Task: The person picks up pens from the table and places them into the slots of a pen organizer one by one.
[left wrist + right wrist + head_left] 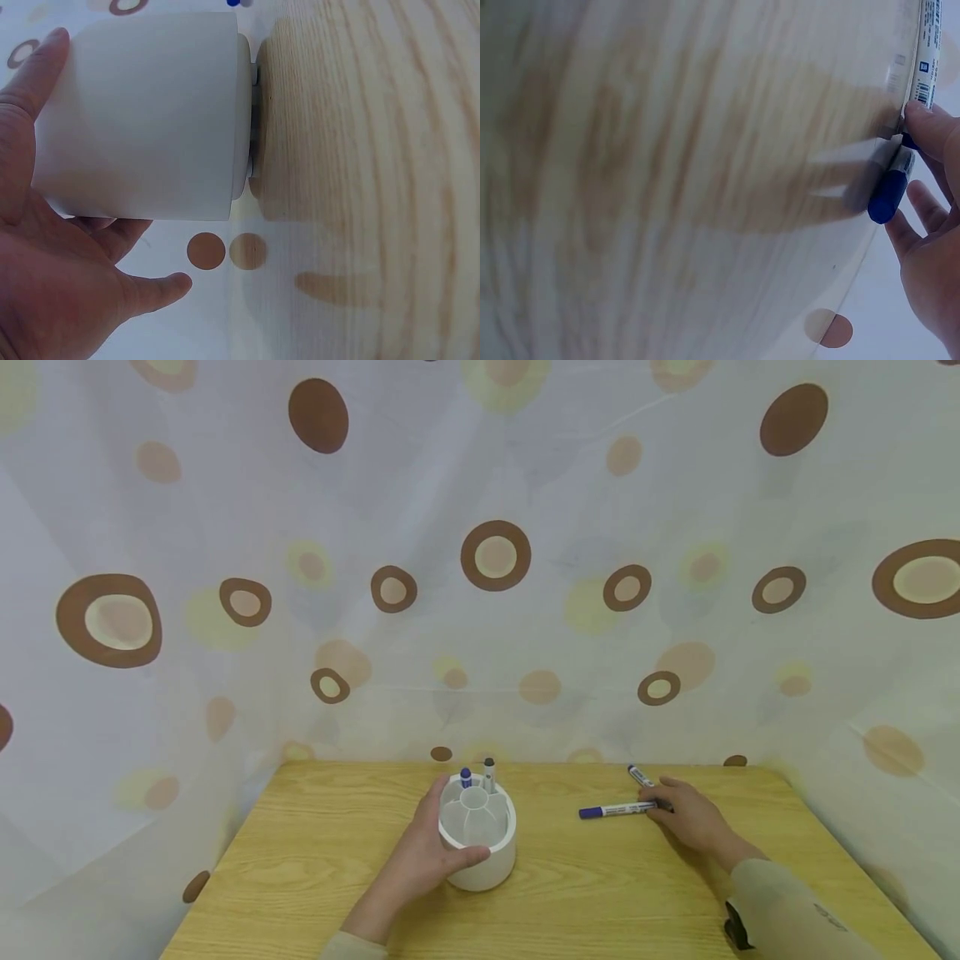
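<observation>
Left hand round a white pen holder, right hand at two markers on the table

The left hand [418, 862] holds a white round pen holder [491, 872] near the middle of the wooden table [558, 893], its thumb across the near wall and the other fingers round the far side. The holder is upright, and its inside is split into compartments set around a round central one. Two markers stand in compartments at the back: a blue-topped marker [467, 778] and, to its right, a dark-topped marker [490, 776]. The left wrist view shows small feet under the holder's base.

Well to the right, the right hand [693, 817] is down at two white-barrelled markers. The nearer marker [618, 810] lies crosswise, blue cap to the left, its right end at the fingers. The farther marker [639, 776] slants from its blue end at the back down towards the hand, which partly hides it. In the right wrist view the thumb meets one barrel's end beside a blue cap [887, 197]; whether the fingers grip either marker, I cannot tell.

Both arms wear light sleeves [795, 910]. Behind the table hangs a pale sheet [427, 485] printed with brown, peach and yellow spots and rings.
</observation>
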